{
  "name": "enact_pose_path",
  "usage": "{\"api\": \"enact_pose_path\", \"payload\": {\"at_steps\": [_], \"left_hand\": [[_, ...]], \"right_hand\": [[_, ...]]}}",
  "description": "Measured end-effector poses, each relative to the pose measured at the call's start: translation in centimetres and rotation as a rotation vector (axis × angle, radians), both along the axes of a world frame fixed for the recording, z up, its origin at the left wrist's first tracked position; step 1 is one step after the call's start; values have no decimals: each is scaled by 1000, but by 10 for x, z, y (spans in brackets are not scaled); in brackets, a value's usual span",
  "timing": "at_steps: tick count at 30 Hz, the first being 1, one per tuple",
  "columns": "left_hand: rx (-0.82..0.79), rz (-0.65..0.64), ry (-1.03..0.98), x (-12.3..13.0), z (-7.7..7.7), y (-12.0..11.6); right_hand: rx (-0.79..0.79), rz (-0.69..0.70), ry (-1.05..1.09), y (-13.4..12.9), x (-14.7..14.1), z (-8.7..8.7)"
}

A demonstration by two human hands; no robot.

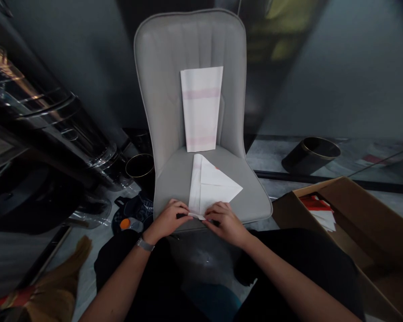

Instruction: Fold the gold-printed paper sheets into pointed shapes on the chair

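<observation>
While the left hand and right hand pinch its near edge between fingers and thumbs, a folded white paper sheet lies on the grey upholstered chair seat, long axis running away from the person (its pointed flap points toward the right hand's side).

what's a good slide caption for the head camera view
Left hand and right hand hold a folded white sheet on a grey chair seat, with a pink-banded sheet on the backrest.

Two hands; two white sheets; one chair; one box.
</observation>
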State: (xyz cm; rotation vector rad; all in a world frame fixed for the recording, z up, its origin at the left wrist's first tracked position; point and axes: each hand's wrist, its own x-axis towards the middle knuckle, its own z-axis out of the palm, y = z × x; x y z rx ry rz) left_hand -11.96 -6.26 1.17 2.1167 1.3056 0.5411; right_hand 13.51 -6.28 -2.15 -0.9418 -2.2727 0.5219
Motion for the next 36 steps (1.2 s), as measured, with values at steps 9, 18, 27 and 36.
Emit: {"api": "enact_pose_path", "payload": {"at_steps": [9, 18, 27, 36], "left_hand": [[178, -110, 154, 0, 8, -17], [334, -198, 155, 20, 3, -29], [453, -189, 56, 29, 5, -31], [486, -184, 15, 37, 8, -33]], "right_hand": [[396, 40, 36, -9, 2, -21], [445, 25, 102, -17, 2, -17], [442, 57, 194, -12, 1, -8], [368, 0, 199, -8, 15, -12]]}}
